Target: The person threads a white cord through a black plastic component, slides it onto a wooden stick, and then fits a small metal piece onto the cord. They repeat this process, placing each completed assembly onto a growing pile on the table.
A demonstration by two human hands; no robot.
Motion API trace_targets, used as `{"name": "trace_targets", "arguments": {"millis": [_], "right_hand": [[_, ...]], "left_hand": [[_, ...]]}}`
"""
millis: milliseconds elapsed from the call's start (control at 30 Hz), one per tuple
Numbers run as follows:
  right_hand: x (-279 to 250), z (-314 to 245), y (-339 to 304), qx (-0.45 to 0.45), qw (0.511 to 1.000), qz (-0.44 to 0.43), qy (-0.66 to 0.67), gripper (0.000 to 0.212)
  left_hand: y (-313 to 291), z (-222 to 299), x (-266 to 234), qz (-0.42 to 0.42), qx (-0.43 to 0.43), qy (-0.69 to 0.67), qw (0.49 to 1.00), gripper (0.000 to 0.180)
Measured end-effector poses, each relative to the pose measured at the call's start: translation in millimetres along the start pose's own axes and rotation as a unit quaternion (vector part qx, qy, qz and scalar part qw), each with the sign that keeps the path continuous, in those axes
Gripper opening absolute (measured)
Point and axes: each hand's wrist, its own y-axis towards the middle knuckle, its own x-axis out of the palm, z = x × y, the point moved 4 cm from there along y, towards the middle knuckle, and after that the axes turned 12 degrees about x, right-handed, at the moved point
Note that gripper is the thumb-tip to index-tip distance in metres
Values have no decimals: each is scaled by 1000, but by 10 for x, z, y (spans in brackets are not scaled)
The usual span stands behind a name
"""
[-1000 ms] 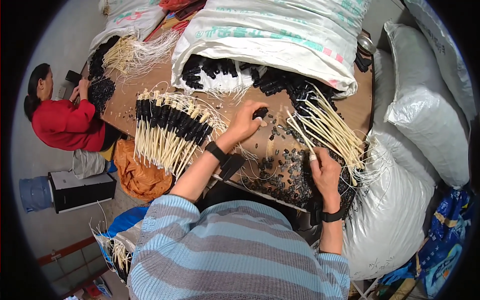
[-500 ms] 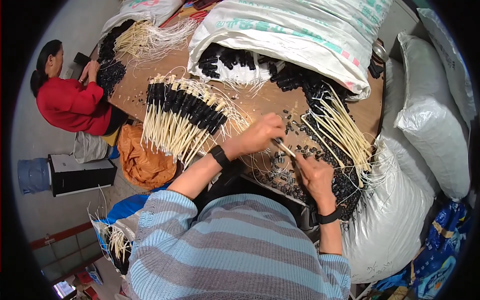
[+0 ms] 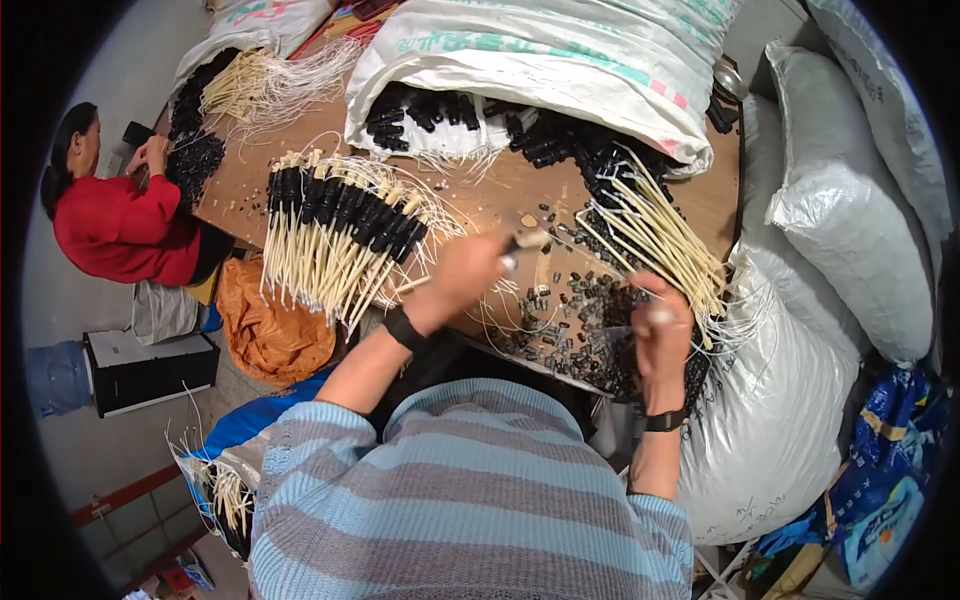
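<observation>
My left hand (image 3: 465,278), blurred, is closed on a black tubular socket (image 3: 529,240) with a cream end pointing right. To its left lies a fanned row of black sockets with cream tubes (image 3: 335,215) and thin white wires. My right hand (image 3: 662,335) is curled over the heap of small black parts (image 3: 570,325), beside the near end of a bundle of cream tubes (image 3: 665,235). Motion blurs its fingers, and I cannot make out what they hold.
A large white woven sack (image 3: 540,70) spills black sockets (image 3: 550,140) at the back. Full sacks (image 3: 845,210) stand to the right. At the far left, a person in red (image 3: 130,225) works at the wooden table (image 3: 245,205). An orange bag (image 3: 275,325) sits below the table's left edge.
My hands have moved apart. The left went slightly left with the black socket; the right moved rightward and up toward the cream tubes. The whole view has shifted a little.
</observation>
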Motion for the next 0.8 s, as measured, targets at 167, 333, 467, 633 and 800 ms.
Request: {"name": "trace_targets", "arguments": {"millis": [167,333,467,633,800], "right_hand": [[717,198,42,-116,803,-9,-584,18],[643,362,22,-74,825,82,-554,18],[608,329,23,-237,745,93,-616,20],[712,309,44,-110,835,56,-536,19],[562,299,84,-147,787,109,-589,13]], "left_hand": [[-37,57,300,-30,-400,-439,804,15],[8,38,145,-45,-275,-172,945,16],[-32,-31,162,14,-349,-368,862,20],[71,124,244,-6,-323,-429,844,23],[74,90,145,-55,-214,-114,969,35]]}}
